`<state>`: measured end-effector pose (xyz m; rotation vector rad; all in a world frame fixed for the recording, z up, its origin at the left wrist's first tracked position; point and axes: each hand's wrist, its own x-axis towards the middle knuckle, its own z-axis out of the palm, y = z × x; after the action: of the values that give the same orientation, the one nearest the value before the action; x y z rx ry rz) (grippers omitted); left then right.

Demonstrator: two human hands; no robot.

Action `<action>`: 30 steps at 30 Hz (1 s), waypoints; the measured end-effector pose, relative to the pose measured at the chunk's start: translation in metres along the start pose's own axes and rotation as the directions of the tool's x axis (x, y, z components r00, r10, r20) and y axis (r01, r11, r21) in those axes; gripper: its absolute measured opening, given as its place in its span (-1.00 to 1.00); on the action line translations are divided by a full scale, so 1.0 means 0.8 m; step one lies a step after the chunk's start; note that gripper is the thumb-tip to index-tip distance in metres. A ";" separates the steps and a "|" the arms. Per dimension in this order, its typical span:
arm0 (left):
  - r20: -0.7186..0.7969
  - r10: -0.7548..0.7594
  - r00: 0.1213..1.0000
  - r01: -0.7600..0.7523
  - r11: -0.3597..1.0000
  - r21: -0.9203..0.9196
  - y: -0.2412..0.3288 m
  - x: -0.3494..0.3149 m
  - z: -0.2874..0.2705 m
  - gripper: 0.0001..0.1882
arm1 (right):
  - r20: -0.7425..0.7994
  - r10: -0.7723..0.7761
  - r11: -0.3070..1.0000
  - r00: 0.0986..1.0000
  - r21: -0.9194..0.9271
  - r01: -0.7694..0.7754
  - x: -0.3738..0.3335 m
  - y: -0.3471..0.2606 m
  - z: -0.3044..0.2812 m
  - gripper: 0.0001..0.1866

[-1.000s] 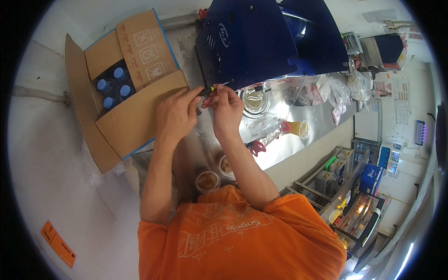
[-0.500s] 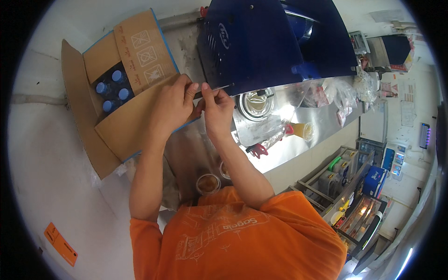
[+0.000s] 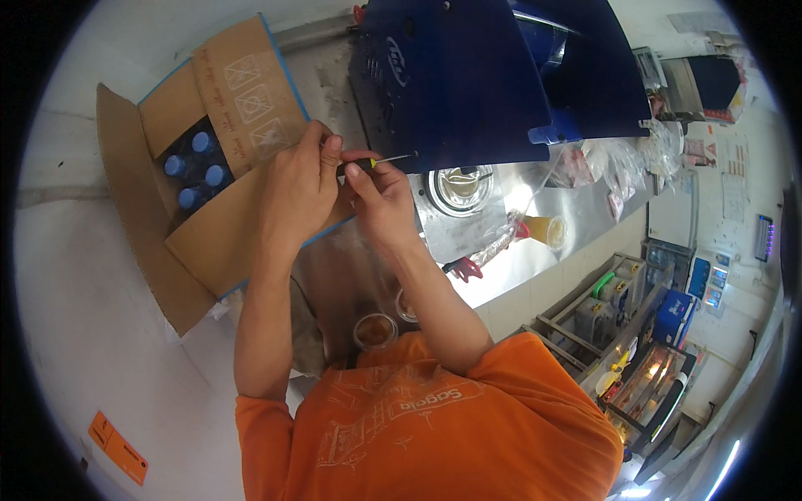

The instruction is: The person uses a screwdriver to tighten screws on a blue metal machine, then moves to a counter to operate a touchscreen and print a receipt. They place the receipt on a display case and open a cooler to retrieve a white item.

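A screwdriver point(image 3: 373, 164) with a black and yellow handle lies roughly level between my hands, its thin metal shaft pointing right. The tip meets the lower left corner of a dark blue machine casing point(image 3: 455, 83), at what looks like a small screw. My left hand point(image 3: 298, 190) is closed around the rear end of the handle. My right hand point(image 3: 386, 204) pinches the front of the handle near the shaft, thumb and fingers curled. Part of the handle is hidden by my fingers.
Left of my hands stands an open cardboard box point(image 3: 251, 92) with several blue-capped bottles point(image 3: 191, 198). A round clear-lidded container point(image 3: 459, 188) and a cup of yellow liquid point(image 3: 548, 231) are on the steel counter point(image 3: 501, 280). A cup of brown contents point(image 3: 375, 331) stands near my body.
My right hand has shifted slightly left along the screwdriver, and its yellow collar now shows. The view has tilted a little; the tip remains at the casing's corner.
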<state>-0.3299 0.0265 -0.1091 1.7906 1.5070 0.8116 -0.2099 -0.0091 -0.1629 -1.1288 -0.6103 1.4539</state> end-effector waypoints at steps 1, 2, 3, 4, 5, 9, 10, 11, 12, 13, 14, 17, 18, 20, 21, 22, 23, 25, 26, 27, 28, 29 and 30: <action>-0.003 0.013 1.000 -0.013 1.000 0.003 -0.002 -0.001 0.001 -0.60 | 0.037 0.062 0.996 0.997 -0.060 -0.059 0.002 -0.002 -0.007 -0.66; -0.007 0.026 1.000 -0.026 1.000 0.006 -0.006 -0.002 0.002 -0.61 | 0.004 0.120 0.980 0.993 -0.159 -0.118 0.004 -0.003 -0.009 -0.67; -0.010 0.039 0.999 -0.039 0.999 0.010 -0.008 -0.004 0.004 -0.61 | -0.036 0.174 0.951 0.984 -0.253 -0.178 0.006 -0.004 -0.008 -0.68; -0.010 0.032 0.999 -0.032 0.999 -0.011 -0.007 -0.005 0.005 -0.61 | -0.081 0.222 0.911 0.972 -0.339 -0.236 0.008 -0.007 -0.005 -0.68; -0.009 0.025 1.000 -0.025 0.999 -0.031 -0.006 -0.008 0.006 -0.61 | -0.060 0.105 0.965 0.993 -0.235 -0.117 0.005 -0.008 0.003 -0.67; -0.107 0.045 0.993 -0.064 0.982 -0.177 -0.009 -0.011 0.014 -0.61 | 0.036 -0.109 0.994 0.993 -0.020 0.110 -0.002 -0.001 0.005 -0.60; -0.119 0.034 0.992 -0.053 0.986 -0.161 -0.010 -0.012 0.016 -0.61 | 0.077 -0.098 0.995 0.992 -0.021 0.100 -0.001 -0.002 -0.001 -0.59; -0.129 0.023 0.991 -0.042 0.989 -0.144 -0.011 -0.014 0.017 -0.60 | 0.051 -0.005 0.991 0.999 -0.136 0.012 0.000 -0.004 -0.004 -0.61; -0.140 0.013 0.990 -0.031 0.991 -0.128 -0.012 -0.017 0.018 -0.60 | 0.014 0.086 0.967 0.996 -0.244 -0.080 0.001 -0.006 -0.004 -0.62; -0.144 0.009 0.989 -0.027 0.992 -0.126 -0.012 -0.018 0.019 -0.59 | -0.037 0.166 0.925 0.985 -0.340 -0.169 0.001 -0.010 -0.004 -0.63; -0.148 0.005 0.989 -0.023 0.992 -0.124 -0.012 -0.020 0.020 -0.58 | -0.051 0.178 0.926 0.983 -0.330 -0.185 0.002 -0.008 -0.002 -0.65; -0.167 0.014 0.986 -0.035 0.992 -0.124 -0.011 -0.019 0.021 -0.54 | -0.015 -0.080 0.993 0.997 -0.088 0.078 -0.002 -0.005 0.010 -0.62; -0.173 0.022 0.985 -0.044 0.991 -0.126 -0.011 -0.018 0.022 -0.52 | 0.017 -0.072 0.995 0.997 -0.061 0.073 -0.003 -0.012 0.009 -0.61; -0.177 -0.001 0.984 -0.019 0.994 -0.110 -0.011 -0.020 0.022 -0.49 | 0.024 0.091 0.969 0.996 -0.232 -0.083 -0.005 -0.024 0.002 -0.57; -0.179 -0.012 0.984 -0.007 0.995 -0.101 -0.013 -0.021 0.021 -0.48 | -0.031 0.235 0.883 0.972 -0.411 -0.227 -0.006 -0.028 -0.004 -0.54; -0.171 -0.003 0.985 -0.014 0.995 -0.097 -0.015 -0.022 0.023 -0.47 | -0.063 0.217 0.921 0.974 -0.319 -0.225 -0.004 -0.015 -0.001 -0.52; -0.169 0.005 0.986 -0.021 0.996 -0.091 -0.019 -0.022 0.023 -0.46 | -0.090 0.033 0.969 0.995 -0.239 -0.054 -0.001 0.004 0.006 -0.54; -0.160 0.027 0.987 -0.041 0.996 -0.085 -0.022 -0.020 0.021 -0.45 | -0.174 -0.328 0.943 0.929 -0.113 0.311 0.000 0.021 0.020 -0.56; -0.149 0.042 0.988 -0.055 0.995 -0.083 -0.021 -0.020 0.019 -0.44 | -0.021 -0.252 0.968 0.967 -0.011 0.252 -0.002 0.015 0.007 -0.54; -0.138 0.057 0.989 -0.068 0.994 -0.081 -0.018 -0.021 0.018 -0.43 | 0.069 -0.144 0.982 0.987 -0.110 0.151 -0.003 0.009 -0.002 -0.56; -0.123 -0.051 0.991 0.035 0.991 -0.131 -0.010 -0.022 0.019 -0.43 | 0.142 -0.026 0.974 0.989 -0.217 0.057 -0.004 0.001 -0.013 -0.57; -0.101 -0.157 0.982 0.137 0.975 -0.177 0.001 -0.024 0.018 -0.42 | 0.199 0.100 0.944 0.975 -0.328 -0.030 -0.005 -0.007 -0.022 -0.57; -0.073 -0.260 0.963 0.239 0.946 -0.218 0.010 -0.026 0.020 -0.41 | 0.142 0.090 0.949 0.986 -0.312 -0.042 -0.005 -0.008 -0.021 -0.57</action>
<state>-0.3159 0.0035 -0.1134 1.3923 1.6097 0.9046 -0.1922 -0.0152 -0.1629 -1.2946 -0.9418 1.5499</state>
